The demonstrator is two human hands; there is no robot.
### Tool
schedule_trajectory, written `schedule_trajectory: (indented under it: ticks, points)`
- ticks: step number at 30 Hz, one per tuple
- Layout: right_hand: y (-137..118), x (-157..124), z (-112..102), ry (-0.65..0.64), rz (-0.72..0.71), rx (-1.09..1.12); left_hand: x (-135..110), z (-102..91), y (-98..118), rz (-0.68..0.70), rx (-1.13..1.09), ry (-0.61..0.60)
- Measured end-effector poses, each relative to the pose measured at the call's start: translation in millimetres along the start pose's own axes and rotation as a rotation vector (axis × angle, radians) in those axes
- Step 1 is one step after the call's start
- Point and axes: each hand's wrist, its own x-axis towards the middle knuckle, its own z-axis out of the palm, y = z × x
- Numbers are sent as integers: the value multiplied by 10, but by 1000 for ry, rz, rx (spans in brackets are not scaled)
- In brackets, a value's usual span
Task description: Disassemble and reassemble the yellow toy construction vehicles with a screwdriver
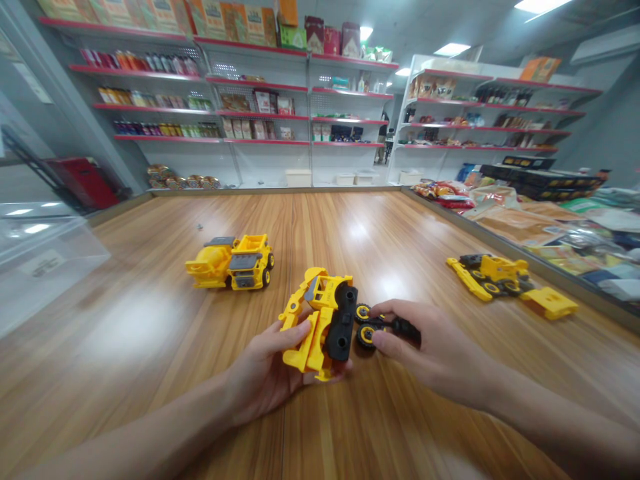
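My left hand [273,363] is wrapped round a yellow toy construction vehicle [320,300], tilted so its black underside [343,323] with two round holes faces right. The vehicle has a folded digger arm on its left side. Close to its right, my right hand [425,343] is closed round a black-handled screwdriver [406,330]. The thumb and fingertips of that hand touch black toy wheels with yellow hubs, a front wheel [367,335] and a rear wheel [363,312]. Whether the fingertips also grip the wheels I cannot tell.
A toy cement mixer [213,263] and a toy dump truck [250,263] stand at the left on the wooden table [165,400]. Toward the right edge lie a partly dismantled yellow toy vehicle [493,273] and a loose yellow part [550,302]. Stocked shelves [260,140] line the back.
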Motion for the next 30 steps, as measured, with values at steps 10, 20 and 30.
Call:
schedule_trajectory:
  ticks: [10,20,30]
  points:
    - [-156,-27,308,-109,153,667,-17,56,-60,1,128,-92]
    - [-44,10,235,21,124,562,-12,45,-51,58,99,-2]
    - [27,13,209,31,189,644,60,-58,141,473,1073,634]
